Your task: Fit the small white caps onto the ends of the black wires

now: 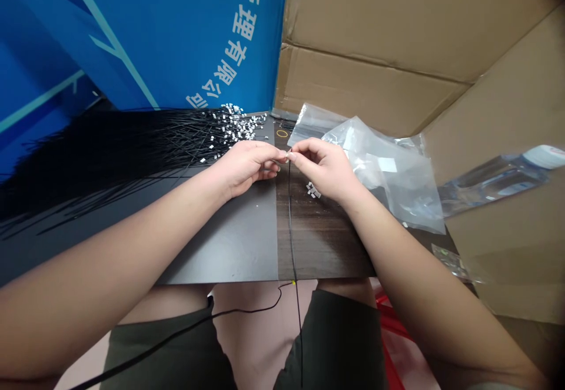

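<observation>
My left hand (253, 166) and my right hand (324, 163) meet above the table, their fingertips almost touching. The right thumb and forefinger pinch the upper end of a thin black cable (291, 231), which runs down over the table's front edge between my legs. The left thumb and forefinger close on a tiny piece at that same end, mostly hidden by the fingers. Just below the right hand lies a small cluster of white plastic connectors (313, 190). Left of my left hand spreads a large heap of black cables (132, 137), many tipped with white connectors (241, 125).
Clear plastic bags (379, 166) lie on the table (229, 249) to the right. A water bottle (494, 181) and a small packet (452, 260) are farther right. Cardboard (375, 19) and a blue panel (176, 25) stand behind. Another black cord (176, 331) crosses my lap; a yellow ring (281, 134) lies behind my hands.
</observation>
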{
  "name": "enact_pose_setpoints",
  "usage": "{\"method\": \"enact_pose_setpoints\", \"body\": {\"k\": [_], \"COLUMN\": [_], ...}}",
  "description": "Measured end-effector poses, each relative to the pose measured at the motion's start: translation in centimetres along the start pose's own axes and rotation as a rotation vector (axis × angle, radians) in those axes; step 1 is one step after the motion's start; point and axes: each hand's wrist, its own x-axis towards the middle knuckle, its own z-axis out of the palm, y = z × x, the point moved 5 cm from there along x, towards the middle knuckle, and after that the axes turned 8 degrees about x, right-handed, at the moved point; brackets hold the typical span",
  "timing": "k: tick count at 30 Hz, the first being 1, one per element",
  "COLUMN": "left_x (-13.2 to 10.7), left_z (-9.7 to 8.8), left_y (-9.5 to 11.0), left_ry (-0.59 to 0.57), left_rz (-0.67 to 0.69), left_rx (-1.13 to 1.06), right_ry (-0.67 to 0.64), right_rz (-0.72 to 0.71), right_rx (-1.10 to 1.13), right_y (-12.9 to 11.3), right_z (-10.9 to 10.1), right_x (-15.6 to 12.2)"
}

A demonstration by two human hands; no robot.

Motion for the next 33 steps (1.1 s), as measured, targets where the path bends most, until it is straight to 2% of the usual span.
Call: {"method": "enact_pose_setpoints", "body": {"k": [6,10,14,17,22,25,28,33], "left_x": [0.1,0.1,0.1,0.2,0.3,0.4,0.3,0.2], "left_z": [-0.2,-0.1,-0.2,-0.4,-0.6,-0.4,0.0,0.2], "left_y": [0.3,0.2,0.1,0.2,0.1,-0.1,-0.3,-0.4], "left_ry": [-0.035,-0.039,-0.013,0.014,0.03,0.002,-0.038,-0.041], "left_rz": [0.021,0.01,0.005,0.01,-0.003,-0.026,-0.045,-0.036], "left_rx": [0.046,0.055,-0.004,-0.08,-0.149,-0.139,-0.117,-0.1], "right_ry": [-0.024,-0.027,0.024,0.073,-0.075,-0.133,-0.116,-0.086], "right_rz": [-0.058,-0.027,0.099,0.248,0.509,0.56,0.575,0.598], "right_rx": [-0.035,-0.035,0.096,0.288,0.578,0.628,0.645,0.628], "right_y": [-0.4,-0.2,0.5,0.8,0.9,1.0,1.1,1.1], "right_z": [-0.3,-0.2,-0.1,-0.2,1.0,1.7,1.9,2.0], "right_x": [0.0,0.0,0.1,0.0,-0.6,-0.8,-0.9,-1.0]}}
